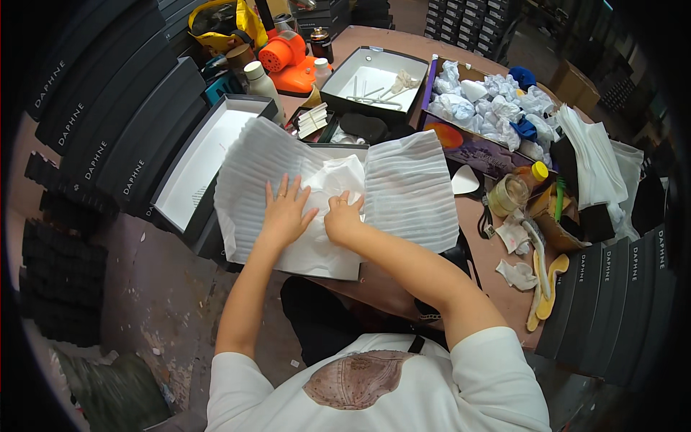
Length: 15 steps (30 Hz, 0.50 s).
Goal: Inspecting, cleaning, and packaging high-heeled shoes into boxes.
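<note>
An open shoe box [347, 268] lies before me, its white inside lined with tissue paper [335, 176]. A ribbed white wrapping sheet [414, 183] spreads out over both sides of the box. My left hand [286, 214] rests with fingers spread on the sheet and tissue at the left half. Close to its right, my right hand [344, 218] has its fingers curled against the crumpled tissue, apparently pinching it. Whatever lies beneath the paper is hidden.
Left of the box stands a long box lid [209, 155], beside stacked dark boxes [119, 122]. Behind are a white tray-like box [385, 72], an orange device [288, 61] and a bottle [260, 83]. At right, a carton of crumpled paper [468, 133], a jar [507, 193] and yellow insoles [553, 284].
</note>
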Each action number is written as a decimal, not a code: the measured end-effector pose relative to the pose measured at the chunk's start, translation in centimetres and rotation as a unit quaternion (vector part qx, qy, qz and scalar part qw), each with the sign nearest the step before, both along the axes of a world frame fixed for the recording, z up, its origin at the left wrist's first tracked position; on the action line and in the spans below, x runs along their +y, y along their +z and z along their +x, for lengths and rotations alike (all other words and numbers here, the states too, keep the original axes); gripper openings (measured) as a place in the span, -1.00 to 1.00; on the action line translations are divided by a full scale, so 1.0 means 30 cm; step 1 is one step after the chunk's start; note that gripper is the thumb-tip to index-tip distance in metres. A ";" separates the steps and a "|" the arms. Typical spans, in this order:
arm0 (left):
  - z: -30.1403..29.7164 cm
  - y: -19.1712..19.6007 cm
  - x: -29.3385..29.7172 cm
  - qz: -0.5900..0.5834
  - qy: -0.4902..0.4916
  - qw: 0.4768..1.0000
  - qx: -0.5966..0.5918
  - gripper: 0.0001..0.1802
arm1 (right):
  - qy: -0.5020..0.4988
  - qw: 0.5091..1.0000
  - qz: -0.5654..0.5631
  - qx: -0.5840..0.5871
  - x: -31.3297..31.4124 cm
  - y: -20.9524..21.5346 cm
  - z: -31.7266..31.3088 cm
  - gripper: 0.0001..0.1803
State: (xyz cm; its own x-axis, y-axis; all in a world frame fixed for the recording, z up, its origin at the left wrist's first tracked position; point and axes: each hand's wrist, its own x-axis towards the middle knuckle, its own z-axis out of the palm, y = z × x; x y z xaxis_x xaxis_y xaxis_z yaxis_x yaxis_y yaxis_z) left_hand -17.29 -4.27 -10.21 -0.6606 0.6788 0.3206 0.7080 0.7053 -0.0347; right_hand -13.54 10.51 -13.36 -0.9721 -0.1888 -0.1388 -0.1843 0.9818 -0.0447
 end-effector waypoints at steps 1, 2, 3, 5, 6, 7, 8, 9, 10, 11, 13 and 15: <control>0.014 -0.027 -0.018 -0.022 0.007 0.999 -0.033 -0.47 | 0.005 0.999 0.027 -0.025 -0.014 -0.013 0.003 -0.43; 0.015 -0.049 -0.017 -0.022 0.010 0.999 -0.031 -0.47 | 0.008 0.999 0.027 -0.023 -0.029 -0.014 0.014 -0.43; 0.012 -0.066 -0.010 0.111 0.000 0.984 -0.137 -0.45 | 0.021 0.996 0.042 -0.074 -0.049 -0.015 0.027 -0.49; -0.009 -0.063 0.012 0.241 -0.015 0.941 -0.236 -0.44 | 0.057 0.990 0.030 -0.127 -0.099 -0.087 0.055 -0.48; -0.016 -0.040 0.031 0.186 -0.002 0.960 -0.211 -0.43 | 0.082 0.988 0.003 -0.132 -0.112 -0.151 0.055 -0.41; -0.010 -0.016 0.032 0.130 0.019 0.974 -0.187 -0.43 | 0.087 0.988 0.005 -0.131 -0.109 -0.127 0.054 -0.41; 0.011 0.023 0.047 0.020 0.061 0.990 -0.122 -0.52 | 0.102 0.981 -0.038 -0.159 -0.097 -0.057 0.073 -0.33; 0.006 0.053 0.072 0.021 0.062 0.990 -0.122 -0.52 | 0.111 0.973 -0.080 -0.187 -0.083 0.024 0.091 -0.24; -0.020 0.085 0.102 -0.113 0.097 0.974 -0.170 -0.58 | 0.158 0.949 -0.058 -0.267 -0.063 0.123 0.050 -0.21; -0.058 0.115 0.151 -0.242 0.125 0.938 -0.214 -0.62 | 0.157 0.949 -0.056 -0.267 -0.026 0.137 0.016 -0.21; -0.147 0.175 0.295 -0.202 0.129 0.954 -0.181 -0.71 | 0.201 0.897 -0.239 -0.313 0.066 0.156 -0.039 -0.21; -0.247 0.222 0.401 0.115 0.122 0.976 -0.141 -0.76 | 0.199 0.907 -0.234 -0.286 0.081 0.207 -0.044 -0.24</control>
State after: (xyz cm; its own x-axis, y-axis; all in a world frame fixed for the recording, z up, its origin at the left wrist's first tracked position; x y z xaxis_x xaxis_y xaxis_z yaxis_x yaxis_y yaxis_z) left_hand -24.71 7.75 -3.54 -0.8774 0.4221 0.2283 0.4768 0.8203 0.3158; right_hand -14.85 12.95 -7.14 -0.6075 -0.6786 -0.4128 -0.3358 0.6905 -0.6407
